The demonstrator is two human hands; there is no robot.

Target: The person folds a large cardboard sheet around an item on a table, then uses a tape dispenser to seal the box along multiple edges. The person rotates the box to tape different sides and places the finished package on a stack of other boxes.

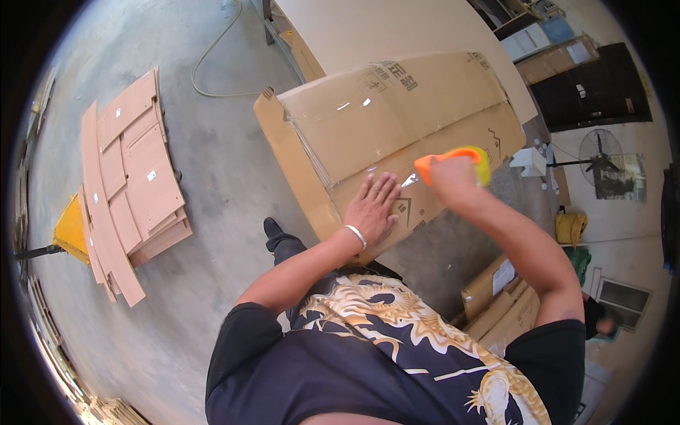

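Before me a large cardboard carton [393, 122] lies on a board-topped table [372, 32], with an end flap [297, 164] sticking out on its left. My left hand [374, 204] rests flat on the near part of the carton, fingers spread and nothing held. My right hand [454, 180] grips an orange and yellow tape dispenser [481, 159] over the carton's right near part; whether it touches the cardboard I cannot tell. A shiny strip of clear tape [410, 180] shows between my hands. Along the carton's top runs a lengthwise seam [425, 130].
A stack of pinkish-brown panels [141, 175] lies on a yellow pallet truck [71, 228] at left. A hose [199, 69] curves across the floor. Cartons [504, 303] lean near my right side. A fan [597, 159] stands at right. Another person [595, 319] is at the far right.
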